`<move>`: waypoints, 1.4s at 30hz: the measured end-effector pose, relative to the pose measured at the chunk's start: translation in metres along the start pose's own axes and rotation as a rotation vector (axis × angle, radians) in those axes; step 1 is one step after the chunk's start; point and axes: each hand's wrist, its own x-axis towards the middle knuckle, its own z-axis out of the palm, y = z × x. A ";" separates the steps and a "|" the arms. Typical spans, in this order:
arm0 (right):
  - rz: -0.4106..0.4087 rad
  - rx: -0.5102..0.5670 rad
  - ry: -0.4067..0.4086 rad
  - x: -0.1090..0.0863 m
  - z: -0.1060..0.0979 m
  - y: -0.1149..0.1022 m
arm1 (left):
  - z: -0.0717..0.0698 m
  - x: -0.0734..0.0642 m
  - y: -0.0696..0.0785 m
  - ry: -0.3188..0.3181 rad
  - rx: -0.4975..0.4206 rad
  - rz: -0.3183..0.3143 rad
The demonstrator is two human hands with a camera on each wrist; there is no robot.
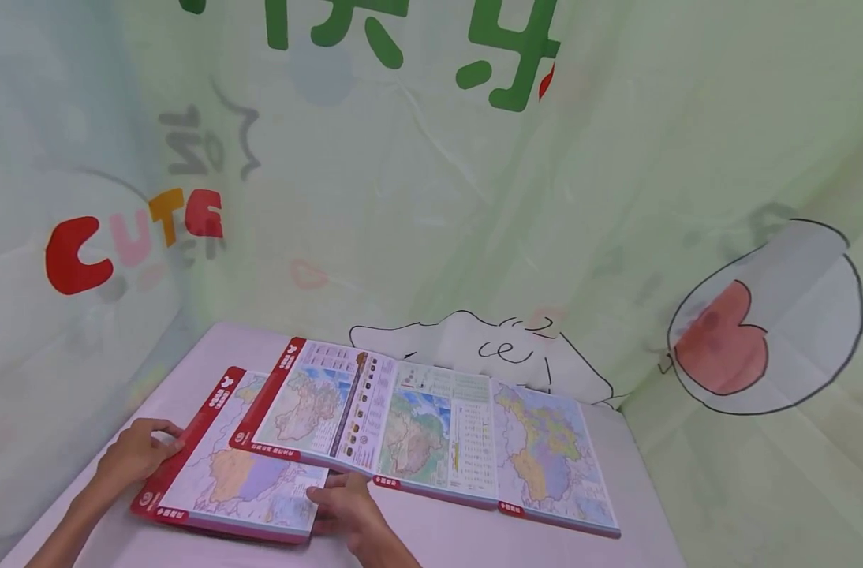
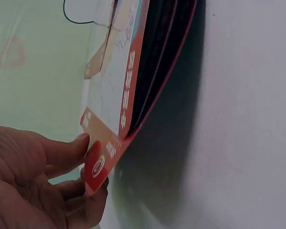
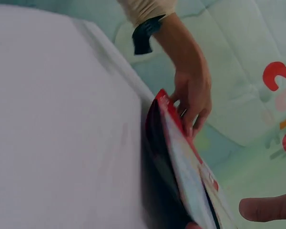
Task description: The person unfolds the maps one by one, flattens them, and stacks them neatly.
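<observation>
A folded map (image 1: 211, 481) with a red border lies at the front left, its layers parted along the near edge in the left wrist view. My left hand (image 1: 129, 456) pinches the red border (image 2: 101, 164) at its left side, thumb above and fingers beneath. At the opposite side, my right hand (image 1: 353, 513) holds the right edge, its thumb on the printed face and the other fingers lower down. Part of the right hand falls outside the right wrist view, where its thumb (image 3: 267, 208) shows.
Behind and to the right, a row of maps (image 1: 417, 442) with red labels overlaps the folded map's far corner. Everything lies on a pale table (image 1: 545, 544). Printed curtains (image 1: 431, 197) with letters and drawings hang close around the back and sides.
</observation>
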 end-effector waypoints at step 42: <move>0.128 0.207 -0.188 -0.065 -0.003 -0.040 | -0.084 -0.091 -0.009 -0.283 -0.605 -0.322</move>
